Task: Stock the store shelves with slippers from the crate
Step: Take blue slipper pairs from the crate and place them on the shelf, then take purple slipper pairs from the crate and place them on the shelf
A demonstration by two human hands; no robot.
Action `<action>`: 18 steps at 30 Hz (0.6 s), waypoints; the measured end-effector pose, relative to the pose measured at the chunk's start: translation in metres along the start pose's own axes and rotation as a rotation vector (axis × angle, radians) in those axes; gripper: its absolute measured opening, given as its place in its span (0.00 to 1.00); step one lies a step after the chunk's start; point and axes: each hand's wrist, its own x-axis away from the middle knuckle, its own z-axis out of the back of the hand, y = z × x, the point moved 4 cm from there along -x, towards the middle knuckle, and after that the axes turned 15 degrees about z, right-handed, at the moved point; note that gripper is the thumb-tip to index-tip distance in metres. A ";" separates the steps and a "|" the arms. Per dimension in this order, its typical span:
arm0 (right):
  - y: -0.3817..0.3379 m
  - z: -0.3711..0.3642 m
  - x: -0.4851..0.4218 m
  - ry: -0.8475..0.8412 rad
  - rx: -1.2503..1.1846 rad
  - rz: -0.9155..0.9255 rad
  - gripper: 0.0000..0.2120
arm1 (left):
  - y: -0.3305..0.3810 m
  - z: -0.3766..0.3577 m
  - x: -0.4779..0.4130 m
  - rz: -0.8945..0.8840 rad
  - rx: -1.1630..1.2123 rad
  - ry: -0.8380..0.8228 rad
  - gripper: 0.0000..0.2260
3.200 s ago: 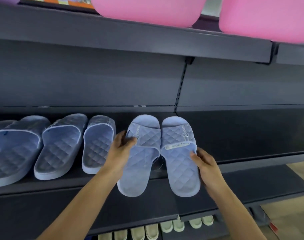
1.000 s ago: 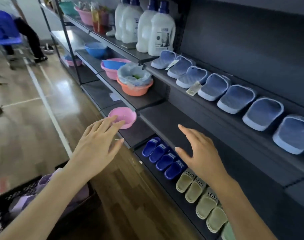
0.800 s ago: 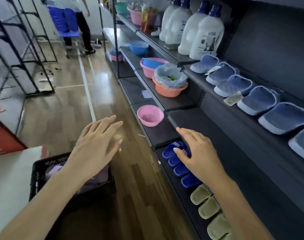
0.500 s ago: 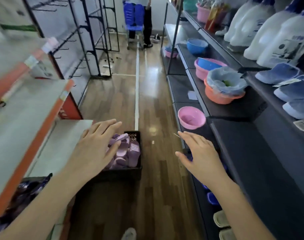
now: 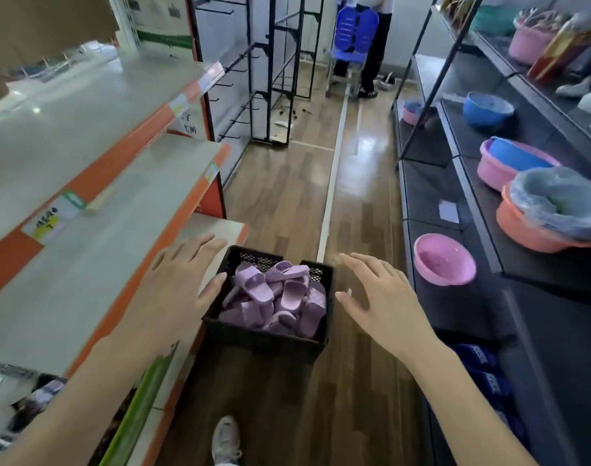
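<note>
A black plastic crate (image 5: pixel 260 339) stands on the wooden aisle floor, filled with several purple slippers (image 5: pixel 277 297). My left hand (image 5: pixel 176 287) hovers with spread fingers over the crate's left edge and holds nothing. On the other side, my right hand (image 5: pixel 378 304) floats to the right of the crate, fingers straight and empty. Dark blue slippers (image 5: pixel 479 361) lie on the bottom right shelf, partly hidden behind my right forearm.
Grey shelves with orange edges (image 5: pixel 95 183) run along the left. Dark shelves (image 5: pixel 522 297) on the right carry a pink basin (image 5: pixel 443 258), an orange basin with a bag (image 5: pixel 553 213) and other bowls. A person stands by a blue chair (image 5: pixel 354 31) down the aisle. My shoe (image 5: pixel 225 438) shows below.
The view swung left from the slipper shelf to the aisle. The crate now lies between my two empty hands, nearer and more centred than half a second ago.
</note>
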 end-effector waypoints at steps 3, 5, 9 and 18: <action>-0.009 -0.018 -0.038 -0.004 -0.005 -0.003 0.24 | -0.027 -0.004 -0.033 0.004 -0.003 -0.012 0.24; -0.014 -0.030 -0.059 -0.011 -0.013 -0.010 0.24 | -0.042 -0.009 -0.052 -0.006 -0.015 -0.034 0.24; -0.016 -0.050 -0.094 -0.022 -0.051 -0.058 0.24 | -0.067 -0.026 -0.088 -0.025 -0.012 -0.113 0.24; 0.022 -0.086 -0.154 -0.111 -0.112 -0.114 0.24 | -0.087 -0.080 -0.158 0.008 0.026 -0.233 0.24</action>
